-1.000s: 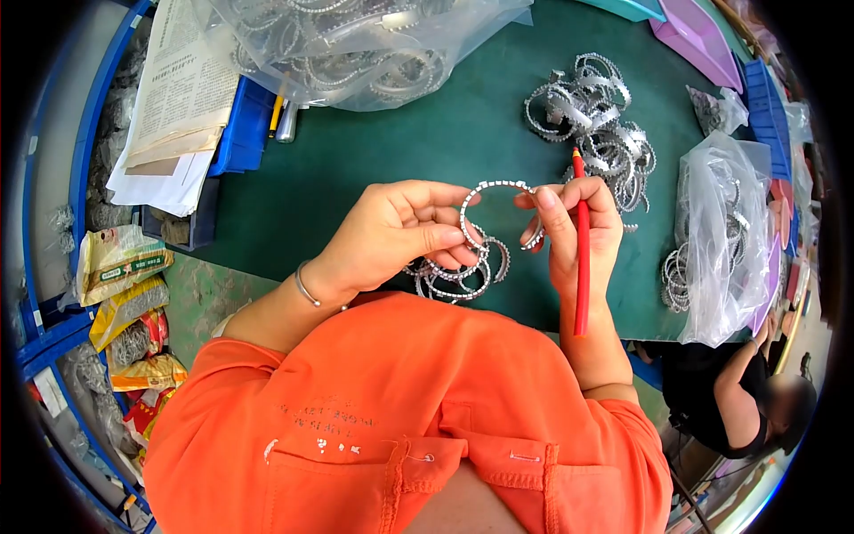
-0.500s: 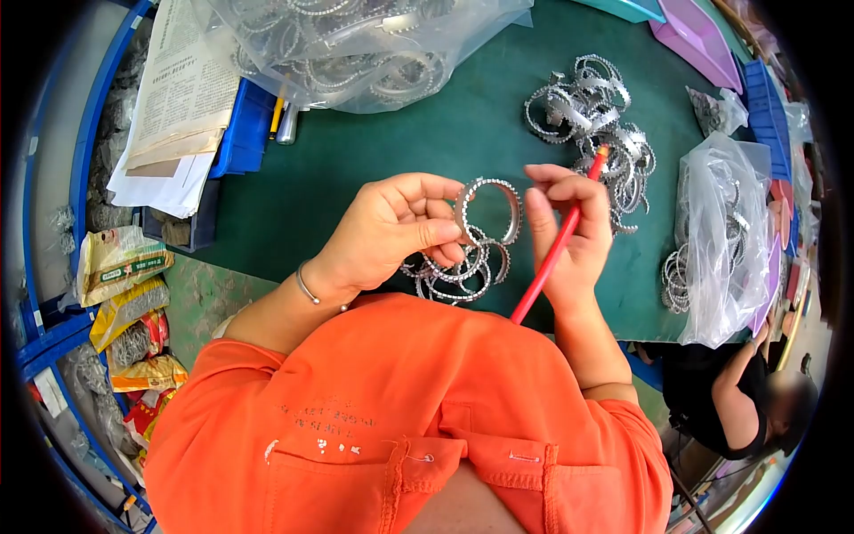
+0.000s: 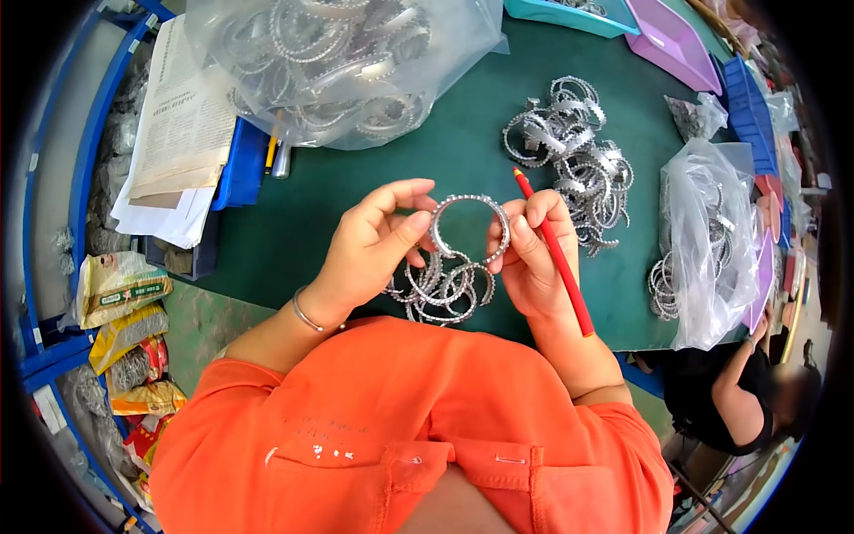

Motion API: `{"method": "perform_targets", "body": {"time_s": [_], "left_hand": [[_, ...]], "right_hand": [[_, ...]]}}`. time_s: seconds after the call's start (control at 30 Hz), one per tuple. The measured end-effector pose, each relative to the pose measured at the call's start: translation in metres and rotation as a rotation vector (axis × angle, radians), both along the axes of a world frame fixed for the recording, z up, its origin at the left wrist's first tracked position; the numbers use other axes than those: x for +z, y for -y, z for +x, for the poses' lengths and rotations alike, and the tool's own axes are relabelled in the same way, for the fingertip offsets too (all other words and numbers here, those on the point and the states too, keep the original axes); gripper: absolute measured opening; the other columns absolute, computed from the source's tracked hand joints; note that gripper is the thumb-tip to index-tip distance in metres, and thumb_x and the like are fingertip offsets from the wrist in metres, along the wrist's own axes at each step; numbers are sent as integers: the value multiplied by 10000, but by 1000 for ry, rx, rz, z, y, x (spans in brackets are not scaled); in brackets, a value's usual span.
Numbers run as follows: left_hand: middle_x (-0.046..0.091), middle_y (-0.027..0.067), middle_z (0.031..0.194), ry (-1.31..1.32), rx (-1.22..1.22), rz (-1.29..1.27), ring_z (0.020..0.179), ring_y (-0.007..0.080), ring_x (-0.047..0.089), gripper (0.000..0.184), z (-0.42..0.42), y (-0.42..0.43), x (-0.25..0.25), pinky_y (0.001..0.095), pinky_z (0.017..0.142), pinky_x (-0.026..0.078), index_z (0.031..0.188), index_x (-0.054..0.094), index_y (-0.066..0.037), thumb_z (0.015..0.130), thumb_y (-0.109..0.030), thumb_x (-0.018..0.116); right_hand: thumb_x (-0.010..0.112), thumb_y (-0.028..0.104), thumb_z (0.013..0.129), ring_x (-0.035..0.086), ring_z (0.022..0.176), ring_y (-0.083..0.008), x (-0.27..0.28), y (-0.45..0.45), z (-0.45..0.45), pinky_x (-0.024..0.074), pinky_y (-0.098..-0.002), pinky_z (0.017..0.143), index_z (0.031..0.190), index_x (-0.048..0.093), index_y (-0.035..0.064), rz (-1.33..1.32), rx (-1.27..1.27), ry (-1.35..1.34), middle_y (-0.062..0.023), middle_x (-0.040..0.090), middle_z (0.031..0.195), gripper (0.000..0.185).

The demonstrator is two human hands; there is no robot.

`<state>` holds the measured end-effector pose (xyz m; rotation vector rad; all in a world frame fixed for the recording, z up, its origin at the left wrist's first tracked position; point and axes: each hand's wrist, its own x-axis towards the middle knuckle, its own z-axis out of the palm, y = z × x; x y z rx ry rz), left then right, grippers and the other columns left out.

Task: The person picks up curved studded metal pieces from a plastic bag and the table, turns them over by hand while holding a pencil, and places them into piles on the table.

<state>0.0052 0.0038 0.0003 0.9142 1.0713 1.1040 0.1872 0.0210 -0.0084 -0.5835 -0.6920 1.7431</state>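
Observation:
A silver toothed ring [image 3: 470, 198] is held up above the green table. Its right side is pinched between the thumb and fingers of my right hand [image 3: 538, 254], which also holds a red pencil [image 3: 562, 262] slanting across the palm. At the ring's left edge is my left hand [image 3: 374, 240], thumb and fingers apart, close beside the metal; whether the fingertips touch it is hard to tell. Below the ring lies a small pile of similar rings [image 3: 445, 294]. Beyond my right hand sits a larger heap of them [image 3: 592, 173].
A clear bag of rings [image 3: 338, 76] lies at the back left, beside papers [image 3: 182, 116] and a blue bin [image 3: 240, 165]. On the right are another plastic bag [image 3: 707, 240], a purple tray [image 3: 676, 44] and a blue basket [image 3: 750, 111]. A person in black [image 3: 712, 400] is at the lower right.
My right hand has come back to the ring and grips its right side, with the pencil tilted the other way. My left hand has loosened its fingers. The view has shifted slightly.

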Motion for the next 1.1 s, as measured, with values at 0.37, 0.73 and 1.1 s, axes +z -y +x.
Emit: {"method": "perform_targets", "body": {"time_s": [0.37, 0.73, 1.1], "left_hand": [[594, 128, 821, 263, -156, -132, 695, 195, 632, 258, -7, 3, 5, 242, 594, 526, 1073, 514, 52, 917, -131, 420], [606, 123, 799, 274, -124, -177, 654, 159, 629, 267, -7, 3, 4, 238, 573, 534, 1071, 516, 54, 911, -141, 430], [601, 109, 802, 270, -129, -183, 667, 156, 624, 254, -7, 4, 1, 232, 581, 531, 1076, 523, 41, 903, -130, 450]], "right_hand": [[487, 20, 858, 568, 618, -151, -4, -1, 7, 487, -221, 499, 853, 403, 88, -154, 6, 65, -132, 573, 816, 107], [503, 23, 849, 541, 538, -125, -5, -1, 9, 430, -193, 453, 847, 409, 93, -162, 20, 159, -118, 588, 783, 117], [510, 8, 846, 521, 546, -94, -2, 5, 7, 408, -174, 458, 848, 420, 78, -87, -60, 261, -121, 584, 779, 114]]}}
